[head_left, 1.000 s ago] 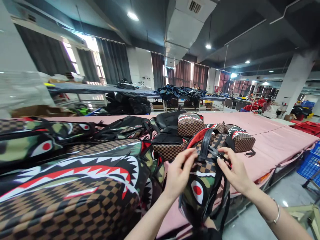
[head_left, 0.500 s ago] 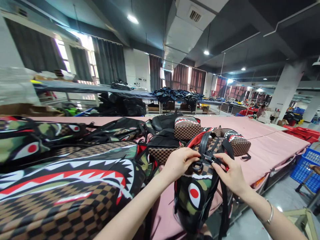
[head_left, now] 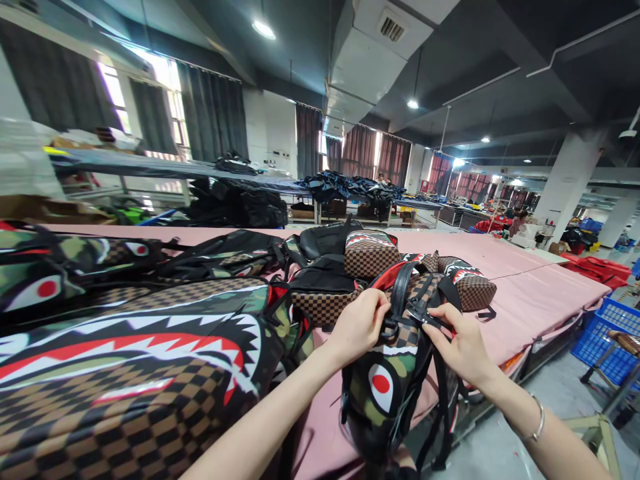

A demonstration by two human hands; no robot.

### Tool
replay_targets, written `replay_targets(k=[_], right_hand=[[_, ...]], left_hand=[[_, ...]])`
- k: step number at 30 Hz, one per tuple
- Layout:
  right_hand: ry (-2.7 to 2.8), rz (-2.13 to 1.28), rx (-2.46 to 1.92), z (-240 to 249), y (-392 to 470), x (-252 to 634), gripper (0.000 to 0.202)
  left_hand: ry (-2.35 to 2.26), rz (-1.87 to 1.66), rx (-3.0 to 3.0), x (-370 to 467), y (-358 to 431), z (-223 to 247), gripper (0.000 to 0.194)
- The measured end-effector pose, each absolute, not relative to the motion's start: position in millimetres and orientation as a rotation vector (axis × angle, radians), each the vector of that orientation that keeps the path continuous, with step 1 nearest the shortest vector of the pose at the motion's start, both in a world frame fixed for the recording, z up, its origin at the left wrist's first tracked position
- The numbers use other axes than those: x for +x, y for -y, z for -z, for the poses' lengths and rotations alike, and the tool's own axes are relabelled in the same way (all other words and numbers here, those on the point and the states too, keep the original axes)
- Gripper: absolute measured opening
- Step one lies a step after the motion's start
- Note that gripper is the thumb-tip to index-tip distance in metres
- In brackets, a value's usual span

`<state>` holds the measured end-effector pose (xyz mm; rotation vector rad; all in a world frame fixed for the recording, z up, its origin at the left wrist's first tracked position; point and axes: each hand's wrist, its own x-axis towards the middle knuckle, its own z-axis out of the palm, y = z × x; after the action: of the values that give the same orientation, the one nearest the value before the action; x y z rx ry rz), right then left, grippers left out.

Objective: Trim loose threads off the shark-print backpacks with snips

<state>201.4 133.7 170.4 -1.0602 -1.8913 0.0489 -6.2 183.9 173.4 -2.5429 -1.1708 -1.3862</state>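
Observation:
A small backpack (head_left: 367, 383) with a camouflage side, a red-and-white eye and brown checks stands at the table's near edge. Beside its black carry handle (head_left: 401, 293), my left hand (head_left: 359, 327) is closed, thumb and fingertips together; what they pinch is hidden. My right hand (head_left: 463, 343) pinches a black strap (head_left: 436, 321) at the top of the backpack, right of the handle. Near its fingertips lies a dark, shiny fitting (head_left: 416, 311), too small to name surely. More black straps hang down the backpack's right side.
A large shark-mouth bag (head_left: 150, 400) fills the left of the pink-covered table (head_left: 540, 293). Behind the small backpack lie several more bags, including a checked one (head_left: 373, 257). Blue crates (head_left: 600, 340) stand on the floor at right. A farther table (head_left: 165, 163) holds dark fabric.
My left hand has drawn back slightly left, away from the fitting by the handle. My right hand keeps its pinch on the strap. The whole view has shifted a little.

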Motion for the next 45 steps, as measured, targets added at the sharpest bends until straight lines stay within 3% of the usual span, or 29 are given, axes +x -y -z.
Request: replay_targets(k=[20, 27, 30, 34, 39, 45], right_hand=[[2.217, 0.016, -1.179, -200.1, -139.7, 172.0, 0.009], [1.976, -0.133, -1.016, -190.9, -131.9, 190.7, 0.013], [1.98, -0.101, -1.032, -176.9, -125.1, 198.8, 0.02], [2.016, 0.032, -0.979, -147.9, -121.6, 195.8, 0.035], [2.0, 0.04, -0.972, -121.1, -128.3, 186.1, 0.058], [1.742, -0.095, -1.038, -114.1, -148.5, 230.9, 0.049]], left_hand=[[1.382, 1.832, -2.513, 0.3, -172.7, -164.3, 0.014], [1.395, 2.625, -2.143, -31.4, -183.0, -150.9, 0.021], [1.511, 2.765, -1.972, -50.2, -188.7, -127.7, 0.02], [1.764, 2.764, -2.22, -54.0, -181.6, -86.0, 0.057], [2.006, 2.427, -2.586, -30.5, -159.9, -49.2, 0.06], [2.027, 2.117, -2.465, 22.7, -120.7, -10.7, 0.062]])
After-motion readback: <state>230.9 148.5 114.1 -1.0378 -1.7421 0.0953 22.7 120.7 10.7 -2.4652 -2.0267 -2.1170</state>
